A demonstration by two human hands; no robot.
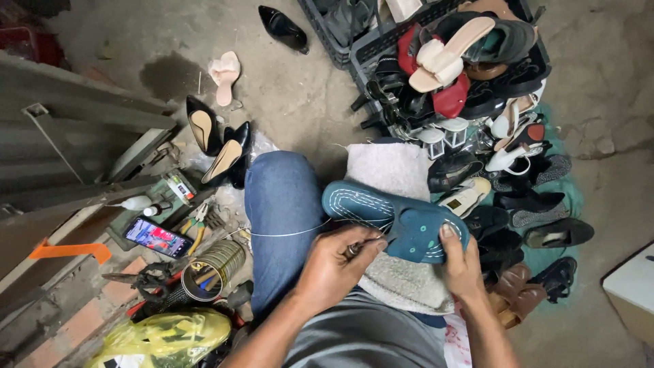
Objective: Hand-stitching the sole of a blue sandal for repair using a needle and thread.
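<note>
Teal rubber sandal (pixel 395 221) is lying sole-up on grey towel (pixel 388 170); right hand (pixel 462 262) is gripping its edge, left hand (pixel 335 266) fingers pinching a thin metal tool (pixel 354 249).

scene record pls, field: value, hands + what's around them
left hand: pinches a small metal tool at the edge of the teal slipper
right hand: grips the slipper's far end
slipper: sole up, white stitching along its rim, resting on a grey towel over the lap
thread: runs from the slipper across the jeans
left of the knee: phone, tin can
behind: crate of shoes
</note>
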